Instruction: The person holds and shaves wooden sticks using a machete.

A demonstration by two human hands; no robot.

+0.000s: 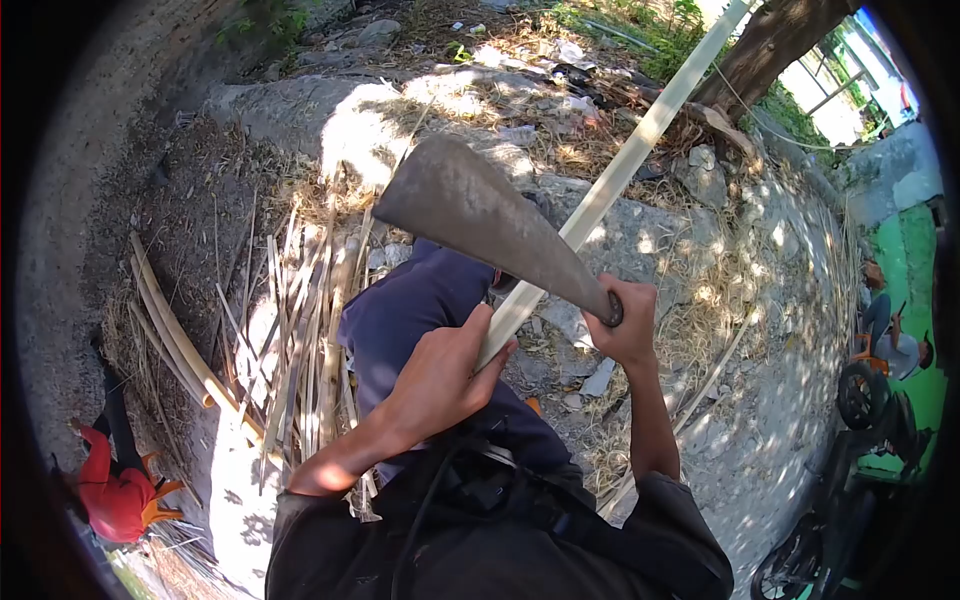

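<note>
My left hand (pixel 445 375) is closed round the lower end of a long pale split bamboo strip (pixel 622 165), which slants up to the top right. My right hand (pixel 625 318) grips the handle end of a wide dark machete (pixel 480 210). The broad blade points to the upper left and crosses over the strip. Whether the blade touches the strip cannot be told. Below the blade are my legs in dark blue trousers (pixel 420 300).
Bamboo strips (pixel 300 350) lie on the ground at left, beside thicker curved pieces (pixel 170 320). A person in red (pixel 115 495) sits at lower left, another person (pixel 905 350) at far right near motorcycles (pixel 865 395). A tree trunk (pixel 775 55) leans at upper right.
</note>
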